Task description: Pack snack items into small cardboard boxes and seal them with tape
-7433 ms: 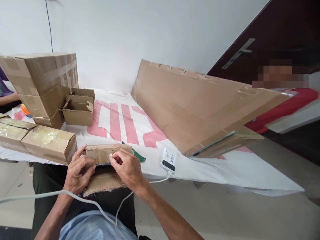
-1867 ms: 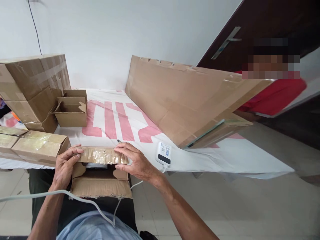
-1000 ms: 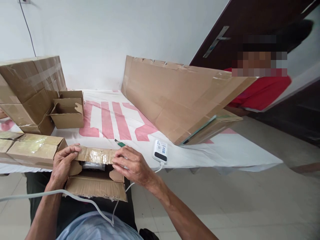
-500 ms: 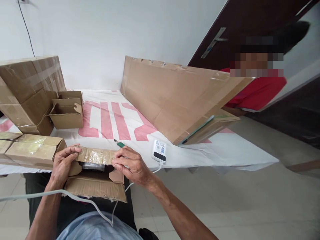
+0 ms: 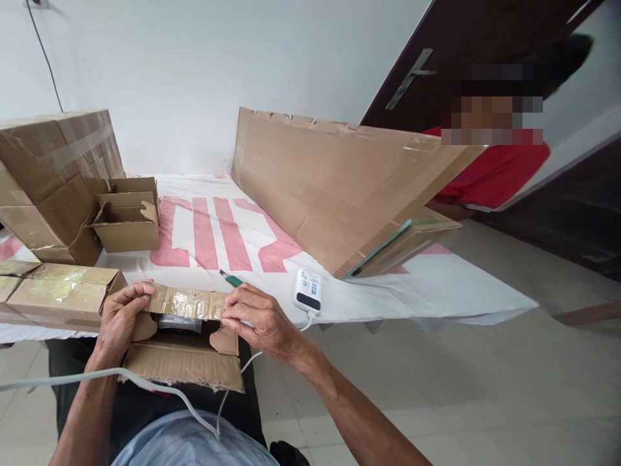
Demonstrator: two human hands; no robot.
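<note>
An opened cardboard box sits near my lap at the table's front edge, its taped top flap raised and its front flap folded toward me. Inside, something in clear plastic shows only in part. My left hand is closed on the left end of the raised flap, thumb on top. My right hand is closed around a green utility knife, whose blade end points up and left past the knuckles. Its fingertips also touch the right end of that flap.
A sealed carton lies left of my hands, with a small open box and stacked large cartons behind it. A white device with a cable lies to the right. Beyond stands a large cardboard sheet, near a person in red.
My right hand has slid slightly rightward at the flap's end, the knife still in it. My left hand keeps its grip. The whole view has shifted a little.
</note>
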